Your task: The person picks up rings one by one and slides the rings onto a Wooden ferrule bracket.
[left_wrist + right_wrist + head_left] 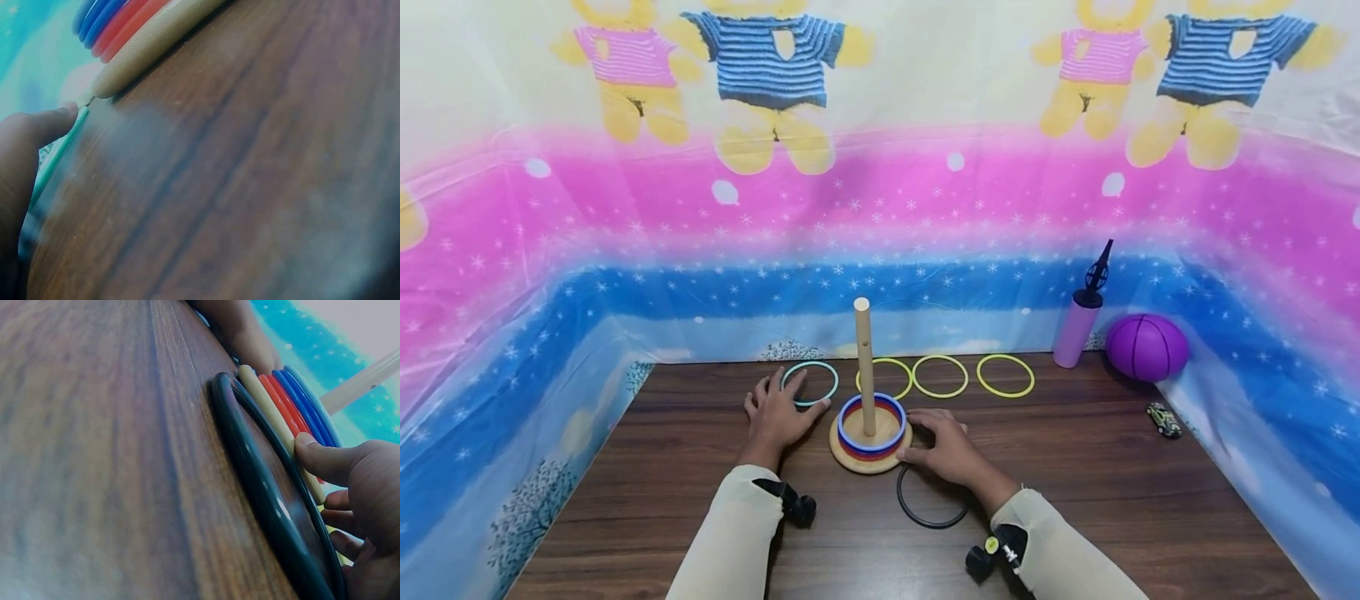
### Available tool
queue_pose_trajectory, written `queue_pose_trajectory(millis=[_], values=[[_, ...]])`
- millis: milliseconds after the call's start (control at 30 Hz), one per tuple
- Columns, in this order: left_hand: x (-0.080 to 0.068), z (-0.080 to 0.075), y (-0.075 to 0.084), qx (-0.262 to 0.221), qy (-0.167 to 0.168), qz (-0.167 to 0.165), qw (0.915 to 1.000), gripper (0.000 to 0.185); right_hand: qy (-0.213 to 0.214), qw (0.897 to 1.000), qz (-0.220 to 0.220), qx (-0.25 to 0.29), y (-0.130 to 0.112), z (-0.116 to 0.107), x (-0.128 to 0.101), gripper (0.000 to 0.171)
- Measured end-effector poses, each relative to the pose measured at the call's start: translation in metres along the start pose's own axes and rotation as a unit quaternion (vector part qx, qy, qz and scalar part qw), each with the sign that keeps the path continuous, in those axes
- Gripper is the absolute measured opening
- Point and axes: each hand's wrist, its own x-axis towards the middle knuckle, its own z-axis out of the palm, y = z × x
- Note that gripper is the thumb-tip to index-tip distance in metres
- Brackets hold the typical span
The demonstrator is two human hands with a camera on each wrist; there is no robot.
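Risk lies at the wooden base (pixel 870 454): the right hand (pixel 947 450), fingers relaxed, touches its 3 o'clock edge above the black ring (pixel 931 498), while the left hand (pixel 778 412), fingers spread flat, rests on the teal ring (pixel 810 382) at 10 o'clock; a nudge could shift the post (pixel 864 362).

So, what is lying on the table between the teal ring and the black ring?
In the head view, the wooden peg stand with its blue and red rings lies between the teal ring and the black ring.
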Motion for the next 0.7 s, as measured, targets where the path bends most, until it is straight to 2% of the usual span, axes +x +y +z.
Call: queue_pose_trajectory(millis=[500, 700], values=[[0.0016, 0.0005, 0.0028, 0.019, -0.006, -0.010, 0.9997, 0.086, -0.001, 1.000, -0.001, 0.004, 0.0009, -0.0007, 0.0003, 0.061], [0.0006, 0.0005, 0.0034, 0.012, -0.004, -0.018, 0.9998, 0.082, 0.001, 1.000, 0.006, 0.008, -0.0012, -0.0006, 0.0000, 0.061]])
